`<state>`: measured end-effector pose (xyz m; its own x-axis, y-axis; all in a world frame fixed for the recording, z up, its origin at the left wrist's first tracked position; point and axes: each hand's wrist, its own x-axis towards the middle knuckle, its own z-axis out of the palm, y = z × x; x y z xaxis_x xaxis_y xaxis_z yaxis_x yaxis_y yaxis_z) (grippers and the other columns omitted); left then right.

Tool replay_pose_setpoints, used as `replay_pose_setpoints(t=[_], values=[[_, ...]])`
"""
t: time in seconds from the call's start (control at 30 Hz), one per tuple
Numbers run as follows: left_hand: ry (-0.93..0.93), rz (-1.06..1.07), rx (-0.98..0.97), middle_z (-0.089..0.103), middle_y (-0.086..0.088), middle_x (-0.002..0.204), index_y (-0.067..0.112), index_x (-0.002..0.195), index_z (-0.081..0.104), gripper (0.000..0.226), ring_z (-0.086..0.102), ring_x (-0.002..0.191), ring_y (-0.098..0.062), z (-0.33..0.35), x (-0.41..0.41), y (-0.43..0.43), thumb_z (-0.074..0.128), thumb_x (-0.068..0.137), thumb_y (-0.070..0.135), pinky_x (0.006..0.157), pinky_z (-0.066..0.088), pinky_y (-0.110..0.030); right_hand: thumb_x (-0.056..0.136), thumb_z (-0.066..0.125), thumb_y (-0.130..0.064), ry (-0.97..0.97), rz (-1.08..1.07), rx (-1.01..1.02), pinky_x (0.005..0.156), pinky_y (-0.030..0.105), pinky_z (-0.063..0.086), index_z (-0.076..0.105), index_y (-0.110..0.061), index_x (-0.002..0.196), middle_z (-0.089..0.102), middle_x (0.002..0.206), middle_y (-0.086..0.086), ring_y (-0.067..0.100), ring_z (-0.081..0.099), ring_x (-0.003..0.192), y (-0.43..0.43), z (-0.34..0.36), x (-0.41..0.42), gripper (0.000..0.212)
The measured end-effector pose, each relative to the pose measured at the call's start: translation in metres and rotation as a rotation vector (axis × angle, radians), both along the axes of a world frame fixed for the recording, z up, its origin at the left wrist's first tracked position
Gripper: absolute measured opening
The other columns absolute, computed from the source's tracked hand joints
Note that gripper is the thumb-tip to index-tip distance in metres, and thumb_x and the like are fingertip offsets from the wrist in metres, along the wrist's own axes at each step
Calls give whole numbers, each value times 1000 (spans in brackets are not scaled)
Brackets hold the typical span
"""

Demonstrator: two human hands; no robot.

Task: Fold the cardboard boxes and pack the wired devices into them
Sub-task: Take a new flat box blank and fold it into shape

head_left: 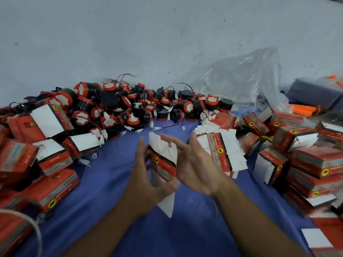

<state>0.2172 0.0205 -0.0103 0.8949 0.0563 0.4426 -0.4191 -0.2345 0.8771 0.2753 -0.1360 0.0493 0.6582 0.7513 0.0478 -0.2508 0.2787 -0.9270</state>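
A red cardboard box (164,164) with white flaps standing open at top and bottom is held upright between my hands over the blue cloth (104,186). My left hand (146,175) grips its left side, fingers up along the wall and thumb curled beneath. With straight fingers, my right hand (194,164) touches the right side and the top flaps. Behind lies a heap of black-and-orange round wired devices (130,106) with red-black leads and white plugs. A stack of flat unfolded boxes (220,151) sits just right of my right hand.
Assembled red boxes are piled on the left (46,125) and on the right (306,162). A crumpled clear plastic bag (245,76) lies at the back right against the pale wall. A dark blue item with orange parts (311,97) sits at the far right.
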Motion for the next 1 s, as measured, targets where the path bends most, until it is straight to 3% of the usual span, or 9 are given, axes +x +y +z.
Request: replay_pose_setpoints(t=[0.1,0.23,0.33,0.43,0.6,0.7,0.83,0.93,1.0], values=[[56,-60,-180,58,8,136,42,150,11,107,56,126,-11,-3,3,-1,76,66,44,91,52,-23,87,71,-45,-249,-61,-193,117,51,37,39,-38,150,52,148,-2,22,48,138,10,-20,-10,71],[81,-128,-245,65,22,124,28,148,25,98,64,114,-6,-3,5,-2,76,65,33,82,53,-18,74,79,-47,-227,-250,-226,112,50,42,39,-46,148,51,147,-6,21,51,134,14,-28,-14,83],[152,-195,-245,63,22,128,32,148,26,98,63,117,-7,-1,3,-4,80,66,35,84,52,-18,70,80,-53,-235,-288,-216,111,50,44,38,-47,147,53,145,-8,21,53,133,7,-37,-14,88],[202,-311,-184,59,8,137,33,147,32,80,57,126,-14,-1,1,-5,73,81,50,93,49,-19,71,76,-67,-251,-284,-205,112,43,44,36,-44,149,53,146,-7,17,50,136,1,-43,-18,91],[280,-442,-354,55,-18,140,10,141,49,62,49,132,-36,1,0,-4,60,94,49,106,45,-41,86,70,-53,-502,-393,-368,106,25,47,52,-48,135,42,148,-9,0,50,130,-2,-41,-22,53],[337,-577,-402,51,-15,145,10,143,49,54,46,136,-31,1,-2,-1,51,100,43,105,44,-32,83,68,-60,-558,-414,-373,106,26,47,38,-49,144,30,151,-13,3,44,134,-2,-37,-21,69],[432,-547,-531,60,-9,137,12,142,42,87,56,128,-26,2,-5,-1,72,77,62,95,51,-30,83,71,-57,-576,-328,-370,97,10,43,22,-77,128,33,133,-39,-13,41,128,2,-33,-27,69],[473,-585,-596,70,-7,122,14,132,53,91,67,112,-22,7,-8,1,80,64,67,85,56,-29,77,82,-47,-481,-226,-367,92,12,49,5,-65,144,29,148,-26,-14,50,123,3,-42,-29,103],[475,-641,-593,68,-4,125,18,131,62,71,65,115,-21,13,-7,4,71,77,63,89,54,-30,71,79,-62,-449,-193,-390,98,21,52,-3,-60,150,36,150,-19,-5,55,123,3,-41,-30,114]])
